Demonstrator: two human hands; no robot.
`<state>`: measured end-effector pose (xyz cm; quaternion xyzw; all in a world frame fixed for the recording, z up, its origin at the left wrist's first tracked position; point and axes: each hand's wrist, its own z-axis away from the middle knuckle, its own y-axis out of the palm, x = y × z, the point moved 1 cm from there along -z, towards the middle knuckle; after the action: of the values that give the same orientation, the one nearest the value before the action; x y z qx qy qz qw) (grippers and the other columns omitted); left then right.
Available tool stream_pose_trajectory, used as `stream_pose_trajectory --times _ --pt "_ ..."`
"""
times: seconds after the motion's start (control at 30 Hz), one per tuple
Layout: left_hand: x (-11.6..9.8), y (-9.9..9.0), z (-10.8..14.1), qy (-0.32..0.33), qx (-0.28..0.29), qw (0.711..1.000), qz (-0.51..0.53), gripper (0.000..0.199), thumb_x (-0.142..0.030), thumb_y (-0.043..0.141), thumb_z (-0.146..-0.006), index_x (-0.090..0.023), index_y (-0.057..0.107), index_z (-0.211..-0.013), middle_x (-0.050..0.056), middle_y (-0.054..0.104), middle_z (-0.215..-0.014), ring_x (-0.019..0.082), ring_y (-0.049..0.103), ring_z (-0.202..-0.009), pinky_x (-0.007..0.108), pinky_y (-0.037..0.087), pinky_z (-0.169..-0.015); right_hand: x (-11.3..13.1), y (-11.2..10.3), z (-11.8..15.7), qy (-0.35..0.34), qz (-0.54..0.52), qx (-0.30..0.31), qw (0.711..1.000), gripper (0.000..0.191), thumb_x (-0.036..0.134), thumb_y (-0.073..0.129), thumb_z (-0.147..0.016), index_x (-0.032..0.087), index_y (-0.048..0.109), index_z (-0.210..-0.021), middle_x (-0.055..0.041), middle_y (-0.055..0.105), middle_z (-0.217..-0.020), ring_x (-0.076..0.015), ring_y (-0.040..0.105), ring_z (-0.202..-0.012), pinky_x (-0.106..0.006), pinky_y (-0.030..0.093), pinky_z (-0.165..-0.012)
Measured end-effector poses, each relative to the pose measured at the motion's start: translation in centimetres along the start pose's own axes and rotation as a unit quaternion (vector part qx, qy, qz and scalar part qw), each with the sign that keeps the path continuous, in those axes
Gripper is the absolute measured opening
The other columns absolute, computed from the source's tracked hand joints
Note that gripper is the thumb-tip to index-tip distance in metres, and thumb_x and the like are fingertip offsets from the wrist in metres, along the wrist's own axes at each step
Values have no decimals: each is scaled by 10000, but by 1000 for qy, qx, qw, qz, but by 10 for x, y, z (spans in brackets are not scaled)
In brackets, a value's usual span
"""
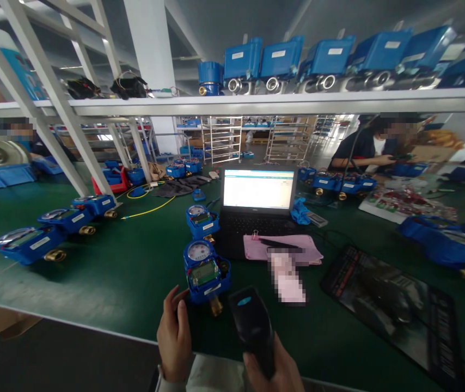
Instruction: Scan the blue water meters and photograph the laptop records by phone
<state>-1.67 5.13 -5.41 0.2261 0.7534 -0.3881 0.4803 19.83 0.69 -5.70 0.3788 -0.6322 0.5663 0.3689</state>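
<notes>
My right hand (276, 367) is wrapped round the grip of a black handheld scanner (252, 321), whose head lies just right of a blue meter (206, 275). That meter has a round dial, an exposed green circuit board and a brass fitting pointing toward me. At the meter's lower left side is my left hand (175, 329), fingers apart and holding nothing; whether its fingertips touch the casing I cannot tell. Behind it stands a second blue meter (202, 222), left of an open laptop (257, 190) with a lit screen.
A pink folder (310, 247) with a black pen lies before the laptop. At right are a mouse on a dark mat (399, 316) and more blue meters (445, 239). Several meters (71, 220) stand at left. A shelf (257, 103) crosses above. People sit across the table.
</notes>
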Motion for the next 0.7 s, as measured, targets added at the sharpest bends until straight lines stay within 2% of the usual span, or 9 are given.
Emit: stream_pose_trajectory --times 0.03,0.1,0.17,0.27,0.37,0.47,0.57,0.7 --pt "-1 0 0 -5 0 1000 -3 642 -674 355 -876 -164 506 -1234 145 691 -1054 324 654 -1002 486 495 -864 -3 -5 -7 -8 28 -2 1000 481 411 520 -836 122 624 -1205 -134 725 -1014 -288 698 -914 -340 576 -809" --pt "-1 -1 0 -12 1 1000 -8 657 -683 350 -856 -161 509 -1223 150 686 -1064 332 652 -1004 498 494 -873 -5 -16 -23 -35 83 18 996 576 355 457 -863 72 506 -1362 -180 613 -1303 -291 599 -1188 -372 512 -986" --pt "0 -1 -1 -19 2 1000 -13 666 -681 347 -852 -157 508 -1231 155 680 -1079 334 648 -1011 500 491 -885 -2 -25 -39 -49 138 56 988 615 302 425 -872 56 421 -1435 -182 532 -1403 -277 526 -1282 -389 472 -1046" --pt "2 -1 -3 -37 9 999 -16 714 -716 338 -843 -155 500 -1253 157 671 -1117 343 633 -1054 501 483 -905 10 -29 -56 -45 224 83 970 621 256 434 -864 60 409 -1452 -178 572 -1353 -285 558 -1241 -417 480 -1040" --pt "0 -2 -2 -51 19 998 -19 773 -760 336 -820 -150 491 -1269 160 660 -1143 354 618 -1082 489 483 -894 21 -24 -65 -34 299 101 948 634 206 448 -855 67 398 -1471 -173 576 -1341 -297 555 -1238 -425 475 -1046" --pt "-9 -1 3 -57 7 998 -19 704 -696 328 -876 -155 485 -1298 144 653 -1150 357 605 -1091 483 459 -888 22 -19 -67 -23 341 115 933 641 166 463 -852 85 392 -1483 -170 561 -1360 -305 539 -1257 -419 473 -1051" --pt "-19 1 8 -53 -10 998 -26 609 -594 322 -933 -151 485 -1318 137 640 -1168 350 592 -1097 466 432 -896 17 -18 -68 -32 336 112 935 640 158 461 -848 90 398 -1482 -161 578 -1340 -295 553 -1238 -403 479 -1044" --pt "-20 2 9 -57 -11 998 -35 642 -616 321 -931 -133 491 -1317 150 634 -1156 359 582 -1096 463 428 -896 15 -16 -67 -28 308 116 944 660 160 471 -824 109 408 -1479 -147 604 -1300 -286 582 -1191 -417 494 -1024"
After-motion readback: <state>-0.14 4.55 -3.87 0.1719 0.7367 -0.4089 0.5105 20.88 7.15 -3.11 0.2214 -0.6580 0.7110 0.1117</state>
